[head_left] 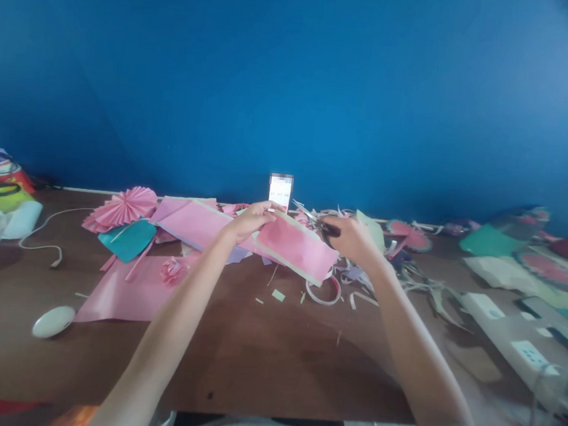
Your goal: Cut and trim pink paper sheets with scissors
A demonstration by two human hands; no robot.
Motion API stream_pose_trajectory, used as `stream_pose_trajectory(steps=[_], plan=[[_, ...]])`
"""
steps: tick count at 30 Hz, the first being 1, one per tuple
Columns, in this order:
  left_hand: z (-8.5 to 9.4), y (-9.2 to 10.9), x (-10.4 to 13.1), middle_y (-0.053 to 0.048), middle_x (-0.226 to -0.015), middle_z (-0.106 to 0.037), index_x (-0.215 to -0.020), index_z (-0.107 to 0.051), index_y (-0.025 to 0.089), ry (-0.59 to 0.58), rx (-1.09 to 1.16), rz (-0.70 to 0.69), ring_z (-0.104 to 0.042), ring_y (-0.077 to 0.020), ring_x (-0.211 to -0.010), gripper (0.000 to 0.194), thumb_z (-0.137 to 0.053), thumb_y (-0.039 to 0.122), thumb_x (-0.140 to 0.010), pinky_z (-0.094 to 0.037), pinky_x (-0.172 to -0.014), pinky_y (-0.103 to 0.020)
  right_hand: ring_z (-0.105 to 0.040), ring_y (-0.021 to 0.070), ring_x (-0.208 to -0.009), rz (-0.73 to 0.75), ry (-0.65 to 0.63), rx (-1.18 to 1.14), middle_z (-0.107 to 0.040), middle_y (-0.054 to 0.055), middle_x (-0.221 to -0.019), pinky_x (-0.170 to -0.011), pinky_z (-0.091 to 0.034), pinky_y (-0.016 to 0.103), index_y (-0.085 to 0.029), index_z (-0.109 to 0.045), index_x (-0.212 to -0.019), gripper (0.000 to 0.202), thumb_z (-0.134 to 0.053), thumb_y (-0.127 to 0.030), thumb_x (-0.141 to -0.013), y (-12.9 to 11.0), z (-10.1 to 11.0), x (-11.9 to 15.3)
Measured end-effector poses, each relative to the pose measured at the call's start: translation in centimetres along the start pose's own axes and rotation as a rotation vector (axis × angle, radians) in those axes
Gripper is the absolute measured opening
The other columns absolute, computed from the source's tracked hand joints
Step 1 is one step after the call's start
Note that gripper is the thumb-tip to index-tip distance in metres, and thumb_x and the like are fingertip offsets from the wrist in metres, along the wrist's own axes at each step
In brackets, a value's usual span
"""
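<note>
My left hand [256, 220] pinches the upper left corner of a pink sheet of paper [301, 245] with pale greenish edges, held tilted above the table. In my right hand [349, 238] is a pair of scissors [308, 214], its fingers wrapped round the dark handles. The blades point left, just beyond the paper's upper edge; whether they touch it I cannot tell. Below the sheet's lower right corner lies a white ring [323, 301], perhaps a tape roll. Small pale green scraps [278, 295] are scattered beside it.
A lit phone [280, 191] stands against the blue wall [297, 74]. Pink paper sheets [120, 291], a pleated pink fan [128, 208] and a teal piece [128, 238] lie left. A white mouse [53, 322] is near the front left. Paper strips and power sockets [534, 356] crowd the right.
</note>
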State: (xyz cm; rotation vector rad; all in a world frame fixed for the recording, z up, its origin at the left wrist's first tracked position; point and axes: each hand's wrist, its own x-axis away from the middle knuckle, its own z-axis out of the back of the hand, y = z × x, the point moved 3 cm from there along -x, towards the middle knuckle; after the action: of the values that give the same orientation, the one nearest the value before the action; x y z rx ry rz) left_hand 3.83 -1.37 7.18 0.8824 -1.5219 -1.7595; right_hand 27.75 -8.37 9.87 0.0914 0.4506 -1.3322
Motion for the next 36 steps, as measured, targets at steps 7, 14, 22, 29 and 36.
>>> stream_pose_trajectory(steps=[7, 14, 22, 29, 36], plan=[[0.7, -0.5, -0.2, -0.003, -0.086, -0.064, -0.106, -0.063, 0.020, 0.058, -0.042, 0.021, -0.058, -0.0126, -0.073, 0.028, -0.060, 0.023, -0.078, -0.040, -0.062, -0.022, -0.065, 0.0206, -0.076, -0.039, 0.036, -0.042, -0.074, 0.004, -0.089, -0.062, -0.043, 0.027, -0.027, -0.069, -0.110, 0.036, -0.052, -0.026, -0.079, -0.1, 0.0, -0.1], [0.4, -0.2, 0.0, -0.008, -0.104, -0.067, -0.105, -0.061, 0.016, -0.036, -0.117, -0.014, -0.063, -0.0170, -0.089, 0.032, -0.062, 0.017, -0.074, -0.047, -0.076, -0.030, -0.064, 0.0211, -0.085, -0.032, -0.093, -0.540, -0.071, 0.010, -0.100, -0.073, -0.050, 0.031, -0.015, -0.057, -0.127, 0.054, -0.060, -0.034, -0.077, 1.4, -2.5, -1.0], [0.2, 0.3, 0.4, -0.012, -0.119, -0.064, -0.114, -0.061, 0.019, -0.285, -0.210, -0.041, -0.059, -0.0232, -0.112, 0.046, -0.076, 0.029, -0.072, -0.046, -0.093, -0.038, -0.064, 0.0214, -0.083, -0.010, -0.100, -0.572, -0.068, 0.012, -0.103, -0.073, -0.051, 0.033, -0.012, -0.063, -0.113, 0.045, -0.064, -0.039, -0.076, 0.1, -2.4, -0.6], [-2.0, 1.2, 0.0, -0.013, -0.107, -0.067, -0.115, -0.056, 0.019, -0.126, -0.143, -0.087, -0.066, -0.0211, -0.095, 0.046, -0.056, 0.054, -0.086, -0.050, -0.086, -0.038, -0.064, 0.0215, -0.085, 0.026, -0.212, -0.641, -0.069, 0.007, -0.095, -0.073, -0.052, 0.032, -0.015, -0.063, -0.116, 0.042, -0.062, -0.033, -0.079, -1.9, -2.0, -0.1], [-1.7, 0.9, -0.5, -0.011, -0.091, -0.067, -0.091, -0.061, 0.013, -0.043, -0.130, -0.195, -0.065, -0.0177, -0.082, 0.046, -0.052, 0.058, -0.087, -0.050, -0.078, -0.032, -0.062, 0.0203, -0.082, 0.076, -0.226, -0.645, -0.069, 0.007, -0.090, -0.074, -0.052, 0.032, -0.015, -0.063, -0.117, 0.041, -0.062, -0.031, -0.079, -2.4, -2.2, 0.0]])
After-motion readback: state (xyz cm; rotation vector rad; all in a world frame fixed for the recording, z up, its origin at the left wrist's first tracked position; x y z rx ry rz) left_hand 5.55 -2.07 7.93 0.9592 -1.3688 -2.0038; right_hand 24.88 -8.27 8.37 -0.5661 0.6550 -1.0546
